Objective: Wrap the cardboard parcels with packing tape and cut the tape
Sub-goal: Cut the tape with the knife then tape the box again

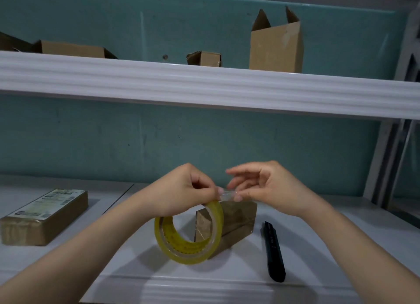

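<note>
Both hands are hovering above the cardboard parcel (238,217) at lower centre: left hand (181,190) gripping the tape roll (188,256), right hand (263,185) pinching its free end (227,193), utility knife (273,251) lying nearer the right

The scene is dimly, evenly lit; soft shadows are cast on the tabletop (318,247) before the tape roll (188,256); the shelf (204,83) above is bowed.
</note>
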{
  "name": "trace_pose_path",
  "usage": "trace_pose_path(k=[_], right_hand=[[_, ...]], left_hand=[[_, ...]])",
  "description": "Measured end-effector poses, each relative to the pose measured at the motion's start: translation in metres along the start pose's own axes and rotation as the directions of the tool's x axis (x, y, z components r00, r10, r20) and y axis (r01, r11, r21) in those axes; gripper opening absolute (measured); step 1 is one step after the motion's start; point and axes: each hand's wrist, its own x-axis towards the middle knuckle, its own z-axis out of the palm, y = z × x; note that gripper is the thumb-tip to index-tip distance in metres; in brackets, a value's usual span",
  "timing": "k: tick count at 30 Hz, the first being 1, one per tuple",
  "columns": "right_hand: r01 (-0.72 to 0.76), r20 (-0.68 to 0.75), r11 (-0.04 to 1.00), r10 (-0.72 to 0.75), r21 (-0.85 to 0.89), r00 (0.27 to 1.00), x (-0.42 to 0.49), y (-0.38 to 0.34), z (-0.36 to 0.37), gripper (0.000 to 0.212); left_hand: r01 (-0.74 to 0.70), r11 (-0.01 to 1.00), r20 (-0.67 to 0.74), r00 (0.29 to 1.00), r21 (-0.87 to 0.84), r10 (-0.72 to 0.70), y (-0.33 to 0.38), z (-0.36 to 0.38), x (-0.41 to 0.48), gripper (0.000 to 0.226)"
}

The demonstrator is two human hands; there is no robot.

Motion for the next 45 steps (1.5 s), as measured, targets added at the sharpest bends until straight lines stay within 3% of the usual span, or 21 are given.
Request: trace_pose_path(k=[3,5,8,9,11,14,17,20,21,24,25,28,30,33,36,40,45], right_hand=[[-0.027,0.088,0.986,0.042,-0.166,0.995,0.001,-0.007,-0.012,0.065],[0.009,0.042,0.968,0.002,-0.251,0.999,0.000,-0.013,-0.018,0.061],[0.070,-0.070,0.997,-0.071,-0.018,0.995,-0.004,-0.022,-0.017,0.026],[0.063,-0.059,0.998,-0.061,0.023,0.996,-0.003,-0.022,-0.014,0.027],[0.007,-0.013,0.999,-0.007,-0.041,1.000,-0.002,-0.018,-0.006,0.030],[0.003,0.046,0.999,0.000,-0.050,0.999,0.002,-0.013,0.004,0.006],[0.011,0.029,0.999,-0.010,-0.040,1.000,0.005,-0.004,0.008,0.025],[-0.040,0.084,0.999,0.041,-0.010,0.996,0.010,0.003,0.013,0.014],[-0.091,0.144,0.996,0.090,0.003,0.986,0.011,0.007,0.012,0.022],[-0.246,0.204,0.969,0.246,-0.024,0.948,0.012,0.020,-0.001,0.076],[-0.263,0.154,0.963,0.269,-0.058,0.951,0.013,0.025,-0.005,0.078],[-0.270,-0.077,0.954,0.262,-0.129,0.962,0.020,0.042,-0.009,0.048],[-0.253,-0.098,0.948,0.238,-0.195,0.966,0.023,0.053,-0.008,0.045],[-0.178,0.108,0.861,0.258,-0.476,0.960,0.024,0.070,-0.004,0.073],[-0.104,0.236,0.791,0.302,-0.603,0.923,0.027,0.080,0.008,0.091],[-0.071,0.262,0.785,0.289,-0.616,0.921,0.030,0.088,0.016,0.091],[-0.094,0.218,0.808,0.266,-0.582,0.939,0.027,0.087,0.012,0.083]], left_hand=[[-0.054,0.989,-0.052,0.997,0.136,0.061,0.003,0.004,0.000,0.039],[-0.071,0.979,-0.101,0.991,0.193,0.092,0.004,0.001,-0.001,0.038],[-0.068,0.976,-0.140,0.985,0.208,0.099,0.004,-0.005,-0.001,0.038],[-0.076,0.972,-0.145,0.983,0.221,0.110,0.004,-0.005,-0.001,0.040],[-0.105,0.968,-0.146,0.979,0.230,0.141,0.004,-0.004,0.001,0.046],[-0.130,0.965,-0.144,0.976,0.226,0.165,0.004,0.000,0.000,0.051],[-0.120,0.962,-0.150,0.976,0.247,0.160,0.002,-0.002,0.000,0.058],[-0.123,0.934,-0.130,0.976,0.335,0.176,-0.005,-0.007,0.000,0.081],[-0.124,0.925,-0.131,0.975,0.360,0.182,-0.008,-0.009,-0.002,0.084],[-0.054,0.943,-0.236,0.962,0.328,0.137,-0.028,-0.018,-0.010,0.078],[-0.007,0.944,-0.293,0.950,0.329,0.109,-0.038,-0.023,-0.012,0.074],[0.205,0.864,-0.413,0.911,0.460,0.003,-0.075,-0.029,-0.015,0.065],[0.332,0.770,-0.430,0.899,0.546,-0.083,-0.102,-0.023,-0.018,0.052],[0.358,0.756,-0.389,0.909,0.548,-0.149,-0.130,-0.005,-0.023,0.046],[0.326,0.722,-0.381,0.920,0.610,-0.094,-0.143,0.015,-0.026,0.050],[0.267,0.741,-0.222,0.962,0.616,-0.162,-0.156,0.033,-0.037,0.056],[0.229,0.836,-0.079,0.972,0.498,-0.220,-0.172,0.022,-0.044,0.056]])
